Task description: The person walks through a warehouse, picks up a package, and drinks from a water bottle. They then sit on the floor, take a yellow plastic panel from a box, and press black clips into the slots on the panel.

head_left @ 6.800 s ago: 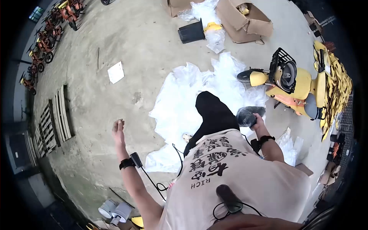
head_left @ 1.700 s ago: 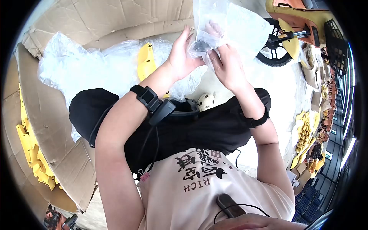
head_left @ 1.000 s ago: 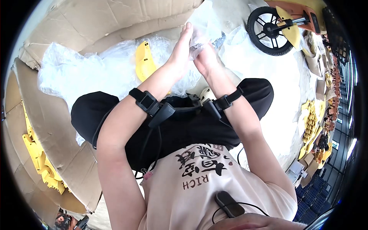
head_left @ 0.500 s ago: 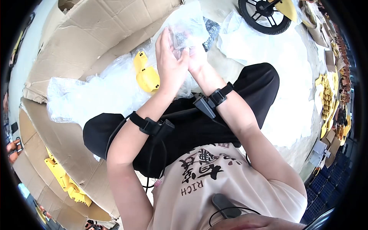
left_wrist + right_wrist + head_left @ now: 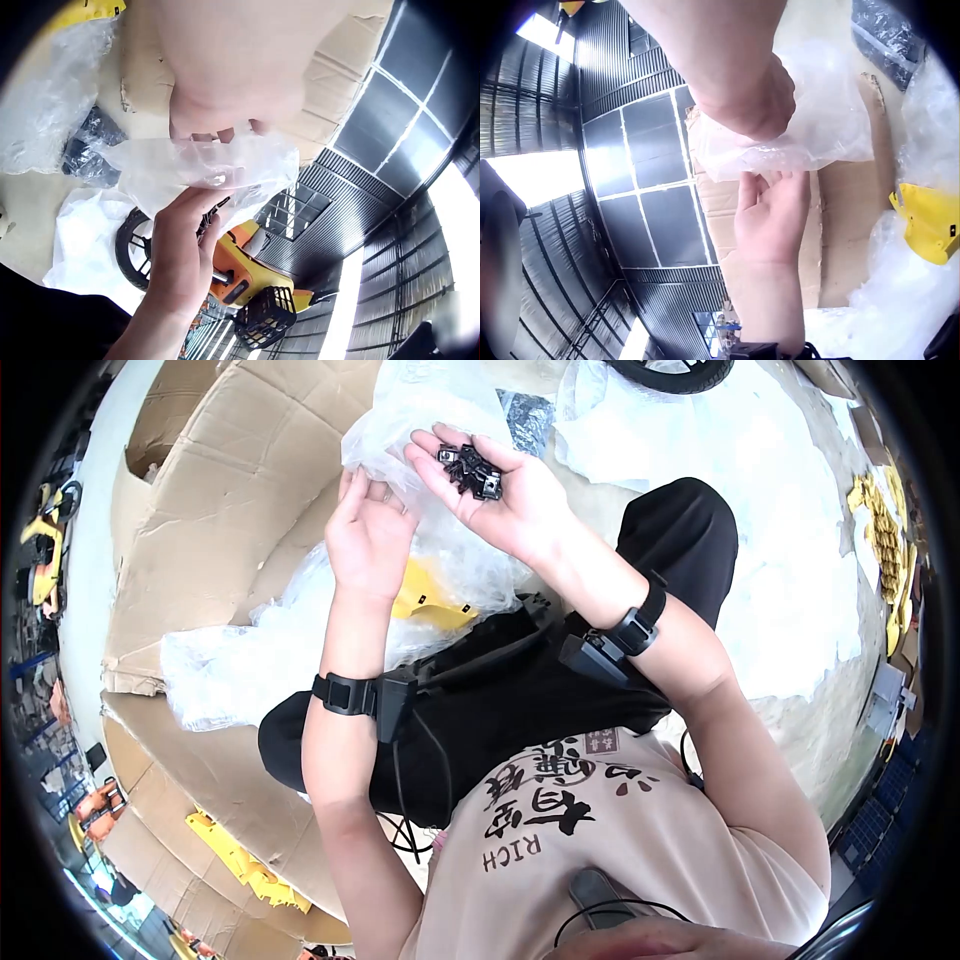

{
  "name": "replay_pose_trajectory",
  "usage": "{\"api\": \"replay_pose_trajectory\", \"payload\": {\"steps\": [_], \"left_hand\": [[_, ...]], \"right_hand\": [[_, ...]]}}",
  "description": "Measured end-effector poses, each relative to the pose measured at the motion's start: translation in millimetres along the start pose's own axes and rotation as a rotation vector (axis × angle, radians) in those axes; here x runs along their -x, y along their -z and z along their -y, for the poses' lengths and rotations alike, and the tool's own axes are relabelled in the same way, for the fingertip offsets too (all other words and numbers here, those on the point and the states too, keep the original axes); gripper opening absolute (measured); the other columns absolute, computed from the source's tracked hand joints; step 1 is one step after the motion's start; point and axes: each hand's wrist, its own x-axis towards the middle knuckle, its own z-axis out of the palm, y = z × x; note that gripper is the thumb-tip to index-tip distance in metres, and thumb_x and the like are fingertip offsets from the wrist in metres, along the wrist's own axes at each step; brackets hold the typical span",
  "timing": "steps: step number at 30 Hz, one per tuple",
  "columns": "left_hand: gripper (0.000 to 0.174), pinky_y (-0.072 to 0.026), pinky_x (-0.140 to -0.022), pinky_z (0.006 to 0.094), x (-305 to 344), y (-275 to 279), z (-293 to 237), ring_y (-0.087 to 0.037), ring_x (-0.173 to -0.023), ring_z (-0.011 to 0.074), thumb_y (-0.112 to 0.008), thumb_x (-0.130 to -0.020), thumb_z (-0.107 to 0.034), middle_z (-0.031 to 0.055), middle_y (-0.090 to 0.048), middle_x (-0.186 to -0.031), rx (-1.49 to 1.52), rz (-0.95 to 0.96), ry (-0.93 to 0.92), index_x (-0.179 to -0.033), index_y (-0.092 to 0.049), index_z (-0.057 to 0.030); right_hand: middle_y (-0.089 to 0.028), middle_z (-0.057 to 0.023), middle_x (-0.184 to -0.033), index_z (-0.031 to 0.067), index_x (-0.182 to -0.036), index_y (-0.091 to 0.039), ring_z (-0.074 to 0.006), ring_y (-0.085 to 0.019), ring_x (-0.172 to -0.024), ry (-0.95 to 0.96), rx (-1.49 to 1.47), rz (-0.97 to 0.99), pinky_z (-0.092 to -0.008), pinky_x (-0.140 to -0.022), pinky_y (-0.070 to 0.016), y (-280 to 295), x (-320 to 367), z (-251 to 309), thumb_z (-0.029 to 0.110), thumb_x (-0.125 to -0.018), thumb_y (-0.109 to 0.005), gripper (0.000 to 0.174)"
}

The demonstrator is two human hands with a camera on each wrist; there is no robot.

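Right hand: the right hand (image 5: 505, 500) is turned palm up in front of the chest, its fingers spread and only lightly cupped, nothing pinched.
Small black parts: a loose heap of small black parts (image 5: 470, 468) lies on that palm near the base of the fingers; their count cannot be told.
Left hand: the left hand (image 5: 368, 542) stands just beside the right, lower and to the left in the head view, palm towards the person, fingers nearly straight.
Left fingertips: the fingertips (image 5: 759, 182) touch the lower edge of the clear plastic bag (image 5: 420, 405); they are partly hidden behind the film.
Bag: the crumpled bag hangs between the 2 hands, behind and beneath the right hand, as the right wrist view shows (image 5: 814, 120).
Wrists: each of the 2 wrists carries a black strap (image 5: 338, 693) with a small camera.
Under the hands: a yellow plastic part (image 5: 432, 603) lies among more clear film, next to the person's black-clad knee.
Left of the hands: an opened cardboard box (image 5: 230, 490) lies flat on the floor.
Beyond the hands: a dark bundle wrapped in plastic (image 5: 525, 420) rests on the floor.
Farther off: a yellow scooter (image 5: 247, 274) with a black basket (image 5: 268, 316) stands behind the hands in the left wrist view.
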Motion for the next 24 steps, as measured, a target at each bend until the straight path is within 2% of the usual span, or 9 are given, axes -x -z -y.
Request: {"api": "replay_pose_trajectory", "payload": {"steps": [3, 8, 11, 13, 14, 16, 17, 22, 24], "left_hand": [[0.04, -0.0249, -0.112, 0.0469, 0.4, -2.4, -2.7, -0.035, -0.133, 0.0289, -0.033, -0.1, -0.022, 0.0145, -0.042, -0.139, 0.151, 0.097, 0.078, -0.136, -0.038, -0.0034], [0.043, -0.0222, -0.113, 0.0485, -9.4, 6.8, -12.3, -0.034, -0.132, 0.0334, -0.031, -0.1, -0.024, 0.0153, -0.039, -0.142, 0.215, 0.123, 0.095, -0.136, -0.038, -0.0007], [0.039, -0.0251, -0.112, 0.0496, -26.5, 0.2, -7.7, -0.035, -0.132, 0.0317, -0.033, -0.1, -0.022, 0.015, -0.039, -0.142, 0.151, 0.087, 0.038, -0.136, -0.04, -0.0061], [0.035, -0.0329, -0.108, 0.044, -37.2, -14.0, 7.4, -0.041, -0.127, 0.0263, -0.038, -0.1, -0.015, 0.0125, -0.043, -0.135, -0.188, 0.021, -0.155, -0.134, -0.038, -0.0113], [0.035, -0.0329, -0.108, 0.044, -44.5, -15.0, 16.8, -0.041, -0.127, 0.0263, -0.038, -0.1, -0.015, 0.0125, -0.043, -0.135, -0.172, 0.039, -0.134, -0.134, -0.038, -0.0113], [0.037, -0.036, -0.105, 0.0435, -58.1, -5.7, 37.6, -0.04, -0.126, 0.025, -0.04, -0.101, -0.017, 0.0099, -0.04, -0.137, -0.191, -0.155, -0.184, -0.137, -0.031, -0.0143], [0.038, -0.0377, -0.103, 0.0433, -60.5, -5.4, 50.8, -0.04, -0.125, 0.0261, -0.038, -0.102, -0.019, 0.0092, -0.038, -0.137, -0.227, -0.142, -0.181, -0.138, -0.027, -0.0144], [0.046, -0.0364, -0.104, 0.0425, -72.9, -22.5, 128.5, -0.041, -0.123, 0.026, -0.042, -0.1, -0.017, 0.0109, -0.041, -0.13, -0.235, -0.176, -0.037, -0.142, -0.022, -0.0156], [0.06, -0.0342, -0.105, 0.0419, -72.0, -42.5, 152.6, -0.04, -0.126, 0.0282, -0.049, -0.098, -0.019, 0.0153, -0.038, -0.137, -0.223, 0.002, 0.201, -0.147, -0.014, -0.0131]], "right_hand": [[-0.047, -0.0257, -0.13, -0.0139, -0.12, -0.046, -0.0355, -0.044, -0.126, -0.021, -0.034, -0.001, -0.0438, -0.111, -0.0376, -15.0, 20.2, -1.1, 0.01, -0.098, -0.04, 0.033], [-0.047, -0.0248, -0.13, -0.012, -0.118, -0.048, -0.0333, -0.049, -0.122, -0.184, 0.029, -0.07, -0.0378, -0.106, -0.044, -27.3, 68.5, 14.8, 0.013, -0.097, -0.045, 0.033], [-0.047, -0.0246, -0.131, -0.0094, -0.12, -0.048, -0.0316, -0.052, -0.118, -0.165, 0.072, -0.102, -0.0344, -0.101, -0.0481, -20.4, 83.4, 30.1, 0.016, -0.098, -0.047, 0.034], [-0.048, -0.0242, -0.131, -0.008, -0.122, -0.047, -0.0307, -0.054, -0.115, -0.152, 0.08, -0.109, -0.0339, -0.099, -0.0492, -15.1, 90.7, 41.5, 0.017, -0.097, -0.047, 0.035], [-0.049, -0.0235, -0.131, -0.0083, -0.123, -0.046, -0.0301, -0.055, -0.115, -0.148, 0.097, -0.115, -0.0335, -0.099, -0.0493, -14.2, 93.5, 46.6, 0.018, -0.097, -0.048, 0.037], [-0.05, -0.0232, -0.13, -0.0083, -0.125, -0.045, -0.0296, -0.056, -0.114, -0.134, 0.131, -0.123, -0.0328, -0.098, -0.05, -14.4, 100.2, 54.1, 0.018, -0.097, -0.048, 0.038], [-0.051, -0.0226, -0.129, -0.0083, -0.125, -0.045, -0.0292, -0.056, -0.113, -0.131, 0.124, -0.131, -0.032, -0.097, -0.0505, -14.9, 104.1, 57.3, 0.018, -0.097, -0.048, 0.039], [-0.052, -0.0228, -0.127, -0.0075, -0.124, -0.046, -0.0276, -0.059, -0.109, -0.111, 0.059, -0.089, -0.0325, -0.092, -0.0534, -11.7, 119.7, 72.3, 0.019, -0.097, -0.048, 0.038], [-0.052, -0.0229, -0.127, -0.0071, -0.124, -0.047, -0.0273, -0.059, -0.108, -0.099, 0.06, -0.09, -0.0325, -0.091, -0.0539, -12.4, 126.1, 75.8, 0.02, -0.097, -0.048, 0.038]]}}
